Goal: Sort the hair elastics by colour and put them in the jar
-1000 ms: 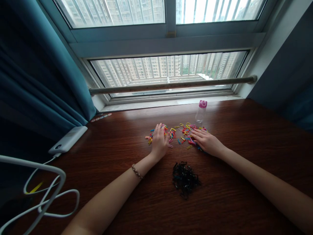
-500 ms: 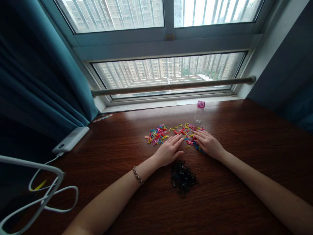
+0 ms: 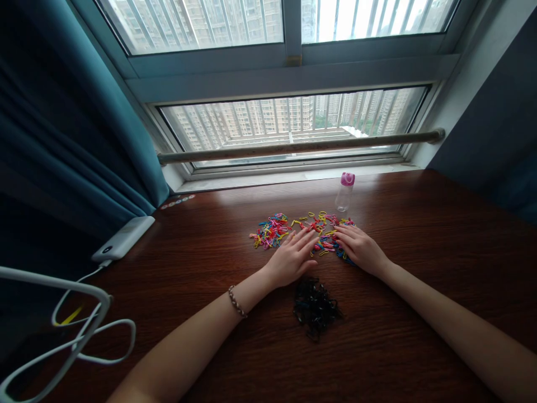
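Observation:
Small colourful rubber bands (image 3: 271,230) lie in a heap on the brown table, with more of them strewn to its right. My left hand (image 3: 293,254) rests palm down, fingers stretched out, over the near edge of the strewn bands. My right hand (image 3: 359,245) lies flat at the right end of the bands, its fingertips covering some of them. Neither hand grips anything. Closer to me is a tangled pile of black rubber bands (image 3: 315,307). A clear bottle with a pink cap (image 3: 344,193) stands upright behind the bands.
A white power bank (image 3: 123,239) with a cable lies at the table's left edge beside a blue curtain (image 3: 79,112). At lower left a white curved tube (image 3: 94,294) juts in. A rail (image 3: 293,149) crosses the window behind the table (image 3: 201,224).
The view has shifted very slightly. My hands stay almost in place over the colourful bands, the left one's fingers having moved a touch.

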Demonstrator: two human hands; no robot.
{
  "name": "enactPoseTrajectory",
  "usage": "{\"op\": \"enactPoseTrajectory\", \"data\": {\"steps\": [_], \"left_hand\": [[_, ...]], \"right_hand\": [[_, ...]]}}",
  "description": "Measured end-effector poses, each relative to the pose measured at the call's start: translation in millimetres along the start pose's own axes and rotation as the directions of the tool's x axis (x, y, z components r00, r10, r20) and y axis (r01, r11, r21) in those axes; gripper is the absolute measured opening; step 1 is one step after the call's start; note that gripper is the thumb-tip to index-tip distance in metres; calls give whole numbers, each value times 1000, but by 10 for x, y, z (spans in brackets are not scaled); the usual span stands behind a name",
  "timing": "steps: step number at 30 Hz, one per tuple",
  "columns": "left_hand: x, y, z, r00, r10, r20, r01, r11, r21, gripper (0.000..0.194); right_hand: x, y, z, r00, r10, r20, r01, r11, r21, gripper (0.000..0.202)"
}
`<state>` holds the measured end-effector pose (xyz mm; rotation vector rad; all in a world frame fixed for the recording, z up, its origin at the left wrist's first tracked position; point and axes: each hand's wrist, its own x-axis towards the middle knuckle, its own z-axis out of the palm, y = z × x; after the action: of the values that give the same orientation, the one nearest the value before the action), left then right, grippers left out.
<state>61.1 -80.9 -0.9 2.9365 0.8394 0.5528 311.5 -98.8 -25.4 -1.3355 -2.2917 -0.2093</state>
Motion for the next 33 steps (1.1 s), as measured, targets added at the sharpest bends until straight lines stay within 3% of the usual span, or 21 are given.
{"op": "enactPoseTrajectory", "data": {"steps": [1,3,6,9,13,16,18,20,22,25,27,30,31,33], "left_hand": [[-5,-33,34,993,-95,-73,98,994,41,55],[-18,-121,117,936,-283,-209,309,946,100,60],[-35,-243,213,878,-421,-230,461,873,159,64],[-34,-271,211,923,-365,-122,382,908,171,57],[-7,-172,74,994,-108,18,107,993,40,50],[7,-94,-23,996,71,61,-68,996,-52,50],[6,-71,-33,991,122,58,-118,991,-64,49],[-3,-73,11,997,70,30,-69,997,-32,50],[-16,-91,90,996,-83,-16,84,996,24,54],[-27,-107,178,957,-285,-47,288,956,64,59],[-23,-91,171,971,-237,-9,237,971,40,58],[-10,-29,106,998,-36,44,36,999,-15,55],[-9,-5,91,999,-24,38,24,1000,-7,55],[-17,34,94,989,-143,-25,144,988,57,56]], "right_hand": [[-2,1,5,1000,1,0,-1,1000,1,31],[-4,1,9,1000,3,1,-3,1000,3,31],[0,-3,3,1000,5,-5,-5,1000,5,30],[3,-7,-7,1000,-1,-2,1,1000,10,29],[3,-7,-7,1000,-6,-5,6,1000,7,29],[4,-9,0,1000,-7,-3,7,1000,7,29],[5,-10,1,1000,-10,2,10,1000,13,29],[5,-11,0,1000,-12,7,12,1000,16,29],[4,-8,-2,1000,-14,13,14,1000,14,30],[2,-3,-4,1000,-19,18,19,1000,14,30],[2,-2,-4,1000,-22,14,22,1000,17,30],[5,-2,-7,1000,-24,8,24,999,23,30],[6,-2,-8,1000,-25,7,25,999,25,30],[8,-2,-11,1000,-24,6,24,999,31,30]]}}
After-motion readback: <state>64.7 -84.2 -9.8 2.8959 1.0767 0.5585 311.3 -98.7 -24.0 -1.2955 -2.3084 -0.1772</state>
